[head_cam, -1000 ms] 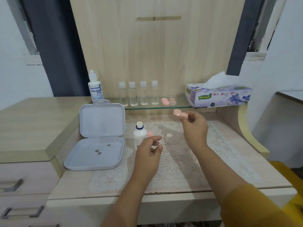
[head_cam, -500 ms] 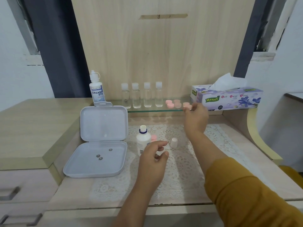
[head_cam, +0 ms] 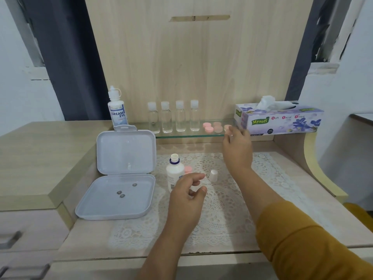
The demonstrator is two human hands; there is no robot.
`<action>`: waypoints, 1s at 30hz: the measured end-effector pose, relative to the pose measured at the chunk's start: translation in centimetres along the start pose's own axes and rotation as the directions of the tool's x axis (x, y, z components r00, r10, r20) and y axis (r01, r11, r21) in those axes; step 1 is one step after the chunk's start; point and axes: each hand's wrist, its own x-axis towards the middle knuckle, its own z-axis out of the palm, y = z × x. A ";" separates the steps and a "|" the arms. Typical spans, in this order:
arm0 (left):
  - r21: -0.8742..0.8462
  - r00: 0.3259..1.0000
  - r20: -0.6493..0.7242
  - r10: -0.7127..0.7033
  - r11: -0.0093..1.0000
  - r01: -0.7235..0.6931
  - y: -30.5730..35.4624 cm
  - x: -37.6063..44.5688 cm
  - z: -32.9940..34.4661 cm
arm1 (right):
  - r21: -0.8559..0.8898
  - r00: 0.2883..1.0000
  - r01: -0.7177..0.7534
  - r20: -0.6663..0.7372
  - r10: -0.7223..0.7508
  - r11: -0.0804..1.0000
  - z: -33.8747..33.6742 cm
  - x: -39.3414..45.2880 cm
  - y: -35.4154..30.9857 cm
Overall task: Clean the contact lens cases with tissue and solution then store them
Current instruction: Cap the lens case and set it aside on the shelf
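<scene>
My right hand (head_cam: 237, 142) reaches up to the glass shelf (head_cam: 181, 135), its fingertips pinched on a pink contact lens case (head_cam: 227, 127) that rests on the shelf beside two other pink cases (head_cam: 209, 127). Lower down, my left hand (head_cam: 186, 196) hovers over the lace mat, thumb and forefinger closed on a small white piece (head_cam: 195, 188) that I cannot identify. The uncapped white solution bottle (head_cam: 174, 175) stands just left of that hand, with another pink case (head_cam: 188, 169) behind it and the bottle's white cap (head_cam: 213, 175) upright on the mat. The tissue box (head_cam: 279, 120) sits at the shelf's right end.
An open grey hinged box (head_cam: 121, 201) lies at the left with three small dark lenses (head_cam: 120, 193) in its tray. A Dream Eye bottle (head_cam: 118, 113) and several clear small bottles (head_cam: 174, 118) line the shelf. Drawers (head_cam: 12, 238) are at the lower left.
My right hand carried the pink case from above the mat up and back to the glass shelf, beside the other cases. The left hand stayed over the mat.
</scene>
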 end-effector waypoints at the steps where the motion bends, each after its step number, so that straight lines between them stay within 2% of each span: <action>1: 0.000 1.000 0.000 -0.001 1.000 0.001 0.0 0.0 0.0 | -0.015 1.000 0.015 -0.001 -0.015 1.000 0.0 0.1 0.1; 13: -0.008 1.000 -0.013 -0.008 1.000 0.008 0.0 0.0 0.0 | -0.142 0.994 0.048 0.107 -0.033 0.989 0.2 2.9 0.6; 18: -0.011 1.000 -0.010 -0.001 1.000 0.000 0.1 0.0 0.0 | -0.263 0.990 0.133 0.083 -0.115 0.955 0.1 2.0 -0.3; 21: -0.007 1.000 -0.010 0.000 1.000 0.000 0.1 -0.1 0.0 | -0.288 0.965 0.236 0.180 -0.190 0.928 0.3 2.2 -0.9; 24: -0.001 1.000 -0.008 -0.004 1.000 0.004 0.2 0.0 0.0 | -0.291 0.939 0.283 0.280 -0.201 0.914 0.7 2.5 -1.1; 30: -0.004 1.000 -0.002 -0.007 1.000 0.007 0.1 0.0 0.0 | -0.314 0.936 0.263 0.310 -0.163 0.912 0.8 2.9 -1.1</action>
